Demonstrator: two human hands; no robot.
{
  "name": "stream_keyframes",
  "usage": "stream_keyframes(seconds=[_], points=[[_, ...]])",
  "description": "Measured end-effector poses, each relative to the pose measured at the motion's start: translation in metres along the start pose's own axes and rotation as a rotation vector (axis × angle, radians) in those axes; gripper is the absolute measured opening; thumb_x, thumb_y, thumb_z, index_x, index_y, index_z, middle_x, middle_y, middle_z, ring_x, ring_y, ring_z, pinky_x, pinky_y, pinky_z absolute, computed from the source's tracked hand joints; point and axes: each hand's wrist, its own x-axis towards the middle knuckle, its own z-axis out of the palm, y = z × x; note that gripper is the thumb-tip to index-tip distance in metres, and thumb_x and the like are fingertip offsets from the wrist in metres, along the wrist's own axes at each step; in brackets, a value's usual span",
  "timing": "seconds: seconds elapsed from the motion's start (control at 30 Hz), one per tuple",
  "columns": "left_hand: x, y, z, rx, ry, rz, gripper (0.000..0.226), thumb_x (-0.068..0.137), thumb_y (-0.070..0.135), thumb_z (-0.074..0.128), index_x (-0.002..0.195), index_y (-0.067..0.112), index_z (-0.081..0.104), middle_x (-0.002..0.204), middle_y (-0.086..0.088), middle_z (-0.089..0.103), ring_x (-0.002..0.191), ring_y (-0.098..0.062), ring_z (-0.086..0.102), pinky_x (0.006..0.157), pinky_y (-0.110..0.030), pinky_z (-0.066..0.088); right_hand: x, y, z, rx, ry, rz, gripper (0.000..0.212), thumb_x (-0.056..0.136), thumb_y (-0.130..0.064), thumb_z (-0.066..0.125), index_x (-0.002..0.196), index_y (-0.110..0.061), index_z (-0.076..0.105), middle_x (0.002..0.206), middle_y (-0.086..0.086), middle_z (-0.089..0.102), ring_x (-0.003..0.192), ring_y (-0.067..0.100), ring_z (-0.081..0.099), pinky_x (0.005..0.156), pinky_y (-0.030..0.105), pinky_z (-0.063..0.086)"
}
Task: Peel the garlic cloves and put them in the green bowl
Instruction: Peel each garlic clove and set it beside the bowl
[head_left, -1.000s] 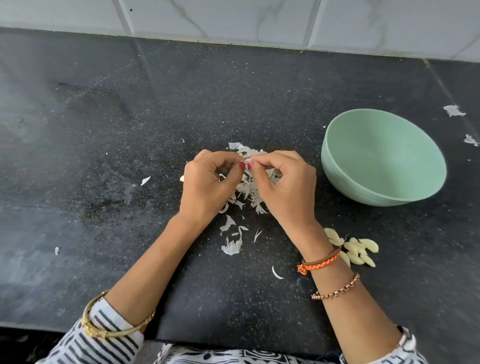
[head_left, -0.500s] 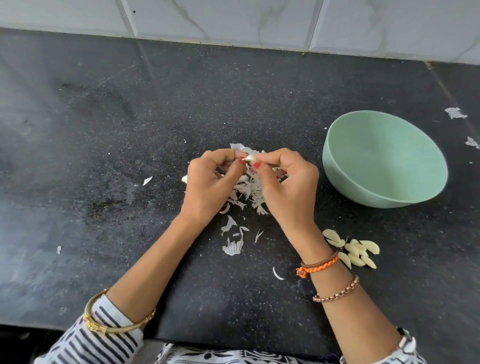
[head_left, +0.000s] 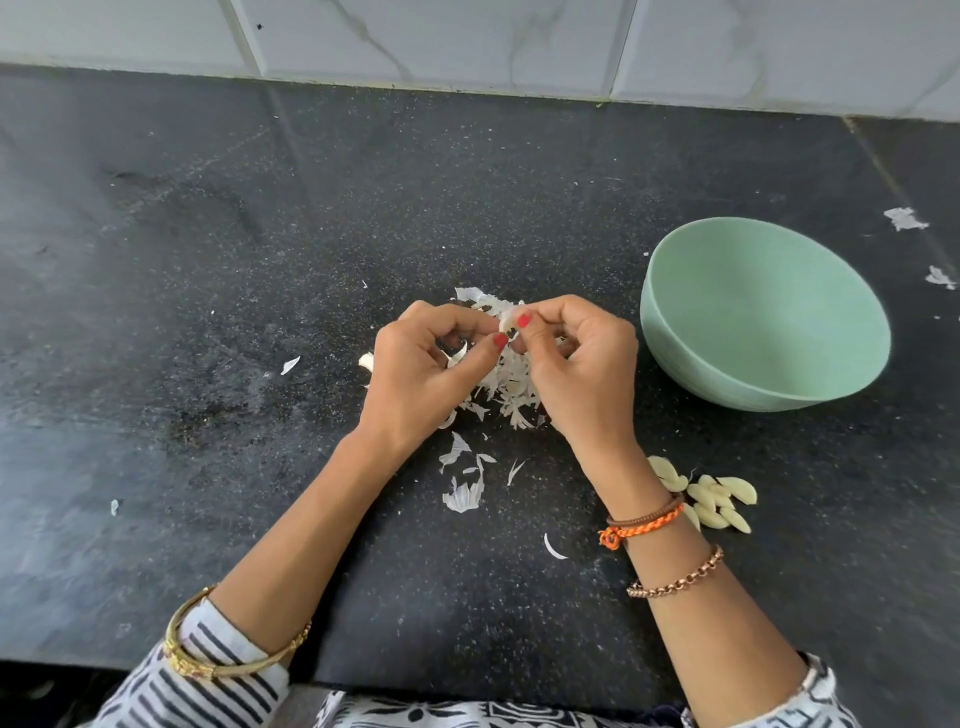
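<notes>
Both my hands meet over the middle of the black counter. My left hand (head_left: 421, 374) and my right hand (head_left: 576, 364) pinch one small pale garlic clove (head_left: 508, 319) between thumbs and fingertips, just above a heap of white garlic skins (head_left: 506, 387). A curl of skin hangs under my left fingers. The green bowl (head_left: 763, 317) stands to the right of my right hand, tilted toward me, with nothing visible inside. Several peeled cloves (head_left: 714, 501) lie on the counter beside my right wrist.
Loose skin flakes (head_left: 462, 493) lie in front of the heap, with stray bits at the far right (head_left: 904, 218) and left (head_left: 290, 365). A tiled wall (head_left: 467, 41) bounds the counter's back edge. The counter's front edge runs near my sleeves.
The clove has come into view between my fingertips, and my thumbs have shifted on it. Both hands have stayed over the skin heap.
</notes>
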Motion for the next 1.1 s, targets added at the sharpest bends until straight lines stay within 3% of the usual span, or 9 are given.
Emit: stream_keyframes(seconds=[0.07, 0.17, 0.33, 0.53, 0.63, 0.7, 0.8, 0.93, 1.1], points=[[0.0002, -0.0012, 0.0001, 0.035, 0.015, 0.021, 0.013, 0.078, 0.028, 0.065, 0.075, 0.039, 0.061, 0.071, 0.034, 0.058, 0.061, -0.001, 0.045, 0.056, -0.01, 0.033, 0.0005, 0.0015, -0.0013, -0.026, -0.026, -0.012, 0.011, 0.083, -0.021, 0.059, 0.08, -0.02, 0.07, 0.068, -0.017, 0.064, 0.072, 0.013, 0.064, 0.066, 0.036, 0.051], [0.0, -0.003, -0.0004, 0.055, 0.022, 0.027, 0.017, 0.078, 0.024, 0.064, 0.075, 0.04, 0.06, 0.071, 0.035, 0.057, 0.061, 0.002, 0.046, 0.057, -0.008, 0.034, 0.0012, 0.0035, -0.0028, -0.113, -0.041, -0.085, 0.01, 0.081, -0.019, 0.062, 0.081, -0.021, 0.072, 0.079, -0.007, 0.068, 0.081, 0.008, 0.057, 0.067, 0.012, 0.04], [-0.0004, -0.0058, 0.001, 0.084, 0.005, -0.015, 0.007, 0.075, 0.02, 0.064, 0.071, 0.024, 0.067, 0.065, 0.034, 0.055, 0.06, 0.001, 0.045, 0.057, -0.009, 0.033, -0.0008, 0.005, -0.0002, -0.213, -0.012, -0.132, 0.011, 0.077, -0.015, 0.064, 0.082, -0.014, 0.073, 0.085, 0.004, 0.064, 0.09, 0.015, 0.055, 0.074, 0.001, 0.033], [0.0, -0.0017, 0.0038, -0.1, 0.027, -0.148, 0.011, 0.067, 0.013, 0.06, 0.063, 0.022, 0.065, 0.049, 0.018, 0.054, 0.048, 0.001, 0.04, 0.049, -0.011, 0.032, -0.0036, 0.0059, 0.0043, -0.261, 0.016, -0.159, 0.013, 0.077, -0.022, 0.062, 0.08, -0.017, 0.073, 0.081, 0.004, 0.064, 0.087, 0.014, 0.055, 0.071, 0.01, 0.035], [0.0, 0.0019, 0.0038, -0.204, 0.033, -0.178, 0.005, 0.065, 0.013, 0.062, 0.062, 0.014, 0.066, 0.051, 0.005, 0.052, 0.047, -0.002, 0.036, 0.045, -0.015, 0.03, -0.0041, 0.0043, 0.0046, -0.213, 0.027, -0.147, 0.012, 0.078, -0.024, 0.062, 0.079, -0.019, 0.073, 0.081, 0.004, 0.063, 0.083, 0.012, 0.055, 0.07, 0.012, 0.039], [0.0008, 0.0021, 0.003, -0.241, 0.034, -0.172, 0.004, 0.064, 0.021, 0.066, 0.06, 0.022, 0.066, 0.054, -0.001, 0.053, 0.051, -0.009, 0.04, 0.046, -0.019, 0.032, -0.0029, 0.0028, 0.0025, -0.153, 0.02, -0.107, 0.01, 0.077, -0.022, 0.064, 0.079, -0.022, 0.073, 0.081, 0.004, 0.064, 0.079, 0.012, 0.057, 0.069, 0.014, 0.042], [0.0024, 0.0004, -0.0003, -0.212, 0.044, -0.129, 0.008, 0.067, 0.024, 0.067, 0.063, 0.03, 0.066, 0.055, 0.009, 0.06, 0.054, -0.007, 0.046, 0.049, -0.018, 0.035, 0.0, 0.0011, -0.0008, -0.101, -0.004, -0.059, 0.01, 0.077, -0.023, 0.063, 0.08, -0.024, 0.073, 0.079, -0.001, 0.067, 0.079, 0.007, 0.055, 0.07, 0.011, 0.039], [0.0005, -0.0018, -0.0021, -0.146, 0.037, -0.042, 0.002, 0.068, 0.037, 0.067, 0.068, 0.035, 0.066, 0.063, 0.009, 0.058, 0.053, 0.002, 0.047, 0.05, -0.011, 0.034, 0.0005, -0.0006, -0.0016, -0.123, -0.001, -0.036, 0.014, 0.077, -0.025, 0.061, 0.08, -0.02, 0.074, 0.078, -0.001, 0.067, 0.082, 0.011, 0.056, 0.072, 0.015, 0.041], [0.0002, -0.0021, -0.0006, -0.015, 0.084, -0.011, 0.016, 0.073, 0.027, 0.068, 0.071, 0.042, 0.064, 0.063, 0.028, 0.059, 0.057, 0.003, 0.047, 0.055, -0.009, 0.033, 0.0005, -0.0006, -0.0019, -0.169, -0.002, -0.044, 0.016, 0.077, -0.026, 0.061, 0.081, -0.018, 0.074, 0.079, 0.001, 0.066, 0.085, 0.013, 0.056, 0.074, 0.009, 0.037]])
